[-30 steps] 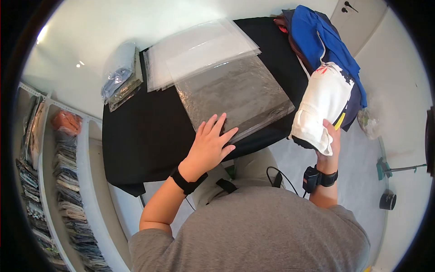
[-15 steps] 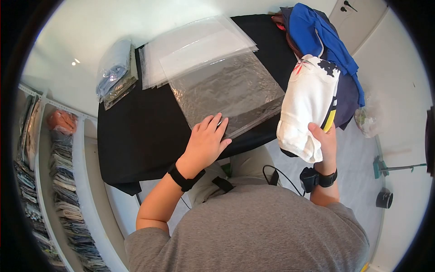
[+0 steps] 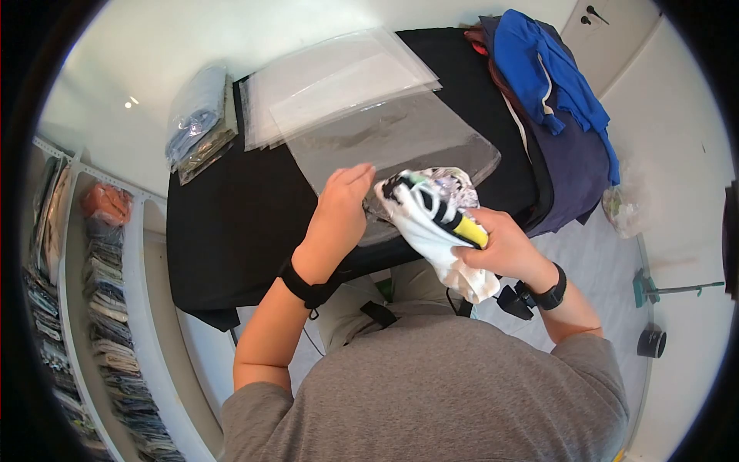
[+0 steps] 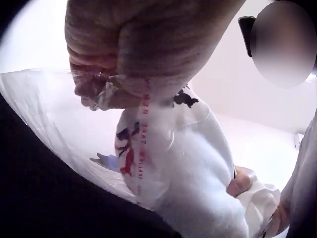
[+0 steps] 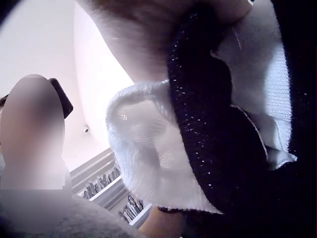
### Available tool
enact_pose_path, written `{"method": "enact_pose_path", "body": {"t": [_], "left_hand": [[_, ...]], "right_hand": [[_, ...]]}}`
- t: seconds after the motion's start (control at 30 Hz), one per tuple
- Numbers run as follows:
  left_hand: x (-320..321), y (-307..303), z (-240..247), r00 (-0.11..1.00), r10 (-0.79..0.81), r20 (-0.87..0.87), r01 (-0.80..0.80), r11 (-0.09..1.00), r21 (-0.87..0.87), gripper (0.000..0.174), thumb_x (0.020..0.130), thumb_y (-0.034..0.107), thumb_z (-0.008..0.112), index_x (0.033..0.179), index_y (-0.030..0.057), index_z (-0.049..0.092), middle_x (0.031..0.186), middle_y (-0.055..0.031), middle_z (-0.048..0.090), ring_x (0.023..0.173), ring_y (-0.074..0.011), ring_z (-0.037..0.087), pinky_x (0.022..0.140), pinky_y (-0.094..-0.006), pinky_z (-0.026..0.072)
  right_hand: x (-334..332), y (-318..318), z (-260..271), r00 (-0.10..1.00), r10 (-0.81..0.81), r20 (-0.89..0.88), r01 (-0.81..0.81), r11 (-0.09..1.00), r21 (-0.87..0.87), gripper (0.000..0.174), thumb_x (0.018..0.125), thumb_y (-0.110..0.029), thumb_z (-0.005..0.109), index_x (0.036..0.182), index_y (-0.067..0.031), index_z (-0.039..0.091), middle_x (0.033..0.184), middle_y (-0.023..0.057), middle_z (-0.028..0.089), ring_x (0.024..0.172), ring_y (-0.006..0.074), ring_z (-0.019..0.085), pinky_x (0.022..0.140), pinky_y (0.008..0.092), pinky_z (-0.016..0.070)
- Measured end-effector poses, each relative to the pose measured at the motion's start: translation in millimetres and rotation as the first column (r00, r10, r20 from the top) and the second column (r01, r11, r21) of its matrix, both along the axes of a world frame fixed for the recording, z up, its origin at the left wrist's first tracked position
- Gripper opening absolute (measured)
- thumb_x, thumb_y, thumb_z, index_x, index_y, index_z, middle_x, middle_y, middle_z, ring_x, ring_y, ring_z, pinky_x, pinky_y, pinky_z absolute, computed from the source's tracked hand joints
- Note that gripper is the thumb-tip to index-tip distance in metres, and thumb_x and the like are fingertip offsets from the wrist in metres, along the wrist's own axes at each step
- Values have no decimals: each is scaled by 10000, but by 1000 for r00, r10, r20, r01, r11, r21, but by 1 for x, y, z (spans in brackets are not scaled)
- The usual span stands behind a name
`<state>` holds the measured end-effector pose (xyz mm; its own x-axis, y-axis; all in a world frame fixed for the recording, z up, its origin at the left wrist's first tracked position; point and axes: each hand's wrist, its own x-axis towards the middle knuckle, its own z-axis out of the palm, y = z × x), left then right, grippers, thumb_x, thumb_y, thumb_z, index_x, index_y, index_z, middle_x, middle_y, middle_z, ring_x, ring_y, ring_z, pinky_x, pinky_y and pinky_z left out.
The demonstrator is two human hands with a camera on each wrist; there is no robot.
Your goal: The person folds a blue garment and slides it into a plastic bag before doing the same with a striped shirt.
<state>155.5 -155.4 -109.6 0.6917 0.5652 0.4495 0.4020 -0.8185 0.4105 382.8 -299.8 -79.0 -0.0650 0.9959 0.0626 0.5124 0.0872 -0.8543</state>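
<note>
The right hand grips a folded white garment with black, yellow and patterned parts, thumb on top, over the near edge of a clear plastic bag. Beside the garment's far end, the left hand pinches the bag's edge, lifted off the black table. The left wrist view shows the left hand holding the clear film, with red lettering on it, and the white garment behind that film. In the right wrist view, white knit and a dark sparkly band hang by the hand.
More clear bags lie at the back of the black table. Packed garments sit at the back left. A blue garment lies over dark clothes at the right. Shelves of bagged clothes stand at the left.
The right hand has brought the garment leftward from the table's right side to the bag's near edge, turning it. The left hand has risen from lying flat on the bag and taken hold of its edge.
</note>
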Motion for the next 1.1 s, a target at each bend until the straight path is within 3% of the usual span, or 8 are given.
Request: {"method": "enact_pose_path", "body": {"t": [0.07,0.43,0.5,0.57,0.63,0.73,0.87,1.1], "left_hand": [[4,0,10,994,29,110,-38,997,75,557,643,-199,421,1165,-50,547,1200,-204,552,1106,-364,521,970,-381,416],[12,-24,37,999,-15,47,8,988,151,538,730,-128,444,1266,-78,447,1286,-209,480,1234,-343,443,1030,-417,354],[20,-33,44,999,-33,42,26,986,168,618,675,-166,433,1282,-54,452,1316,-217,466,1257,-351,425,1054,-433,323],[26,-42,44,999,-42,-2,42,982,184,628,682,-140,452,1303,-44,434,1345,-209,440,1287,-339,397,1064,-457,300],[34,-46,46,998,-60,-27,64,979,195,645,682,-137,455,1319,-40,415,1366,-198,420,1304,-326,380,1076,-456,284],[44,-48,51,996,-86,-1,85,980,182,652,690,-135,464,1332,-39,397,1380,-190,402,1311,-318,371,1086,-462,269],[44,-51,57,988,-150,30,142,974,174,663,699,-138,468,1348,-35,380,1383,-191,397,1307,-319,375,1086,-468,266],[37,-55,48,987,-145,70,133,978,162,653,708,-146,469,1346,-33,391,1388,-176,402,1295,-307,392,1084,-471,269]], "right_hand": [[1,6,1,988,116,107,-118,993,12,365,664,-130,681,1005,-24,607,820,170,601,767,342,599,682,374,475],[-2,37,28,874,79,479,-118,992,50,292,637,-94,632,913,-17,578,816,205,580,809,398,568,678,420,459],[5,55,26,850,132,511,-170,985,27,307,652,-82,632,952,-24,597,788,153,609,750,314,608,660,372,469],[12,73,24,994,98,41,-84,963,-255,294,703,-118,651,987,-45,631,759,86,647,715,174,624,655,318,480],[5,79,27,998,-6,-62,-10,964,-267,292,736,-127,642,1006,-19,624,766,60,640,723,104,577,654,266,464],[-5,85,17,992,-125,9,124,990,68,336,777,-223,640,1031,-5,614,852,165,655,817,259,635,729,333,477],[10,120,-6,982,-140,128,115,975,188,414,786,-352,631,1032,-20,605,939,241,632,928,391,599,773,416,477],[-10,159,11,812,-397,428,264,904,337,340,695,-224,650,999,-77,605,895,210,626,872,398,586,736,435,480]]}}
